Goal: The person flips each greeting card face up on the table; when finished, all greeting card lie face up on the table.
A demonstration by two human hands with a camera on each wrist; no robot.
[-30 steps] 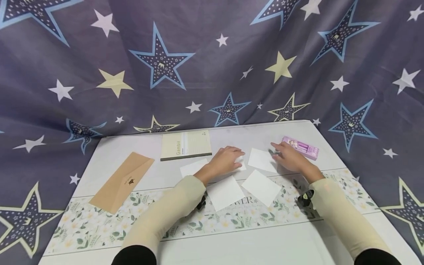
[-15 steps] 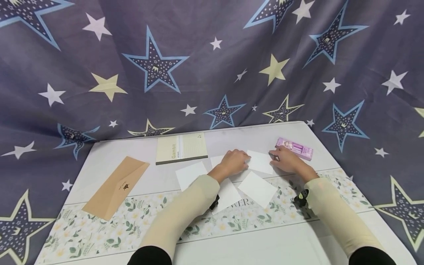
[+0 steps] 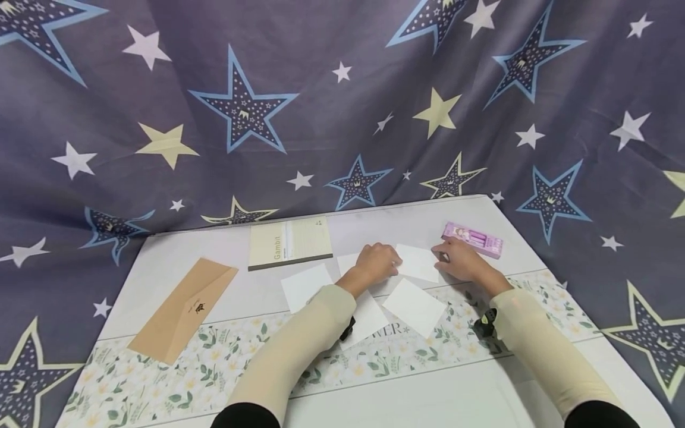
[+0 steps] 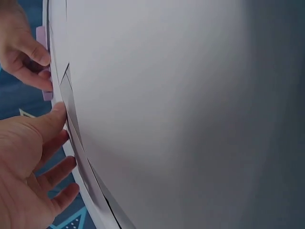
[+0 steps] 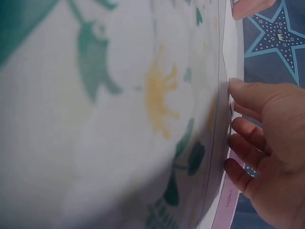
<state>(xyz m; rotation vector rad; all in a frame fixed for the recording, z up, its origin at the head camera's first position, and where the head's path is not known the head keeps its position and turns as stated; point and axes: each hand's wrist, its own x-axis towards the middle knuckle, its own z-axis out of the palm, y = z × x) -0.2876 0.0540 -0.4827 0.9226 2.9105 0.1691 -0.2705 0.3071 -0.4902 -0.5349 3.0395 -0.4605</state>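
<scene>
One white paper sheet (image 3: 418,263), likely light and easily creased, best held by opposite edges; left hand (image 3: 376,263), fingers spread, and right hand (image 3: 461,260), fingers loosely parted, flank it.

In the head view the left hand (image 3: 373,265) hides much of the white card (image 3: 346,262) beneath it, its sleeve (image 3: 299,339) covers parts of the left card (image 3: 304,286) and the near card (image 3: 370,321), and the right hand (image 3: 460,260) overlaps the pink box (image 3: 477,241) just beyond it. The notebook's (image 3: 305,242) smallest print, left of the left hand, is unreadable. In the right wrist view the floral pattern (image 5: 161,98) beside the right hand is blurred, and the top edge crops the left hand.
</scene>
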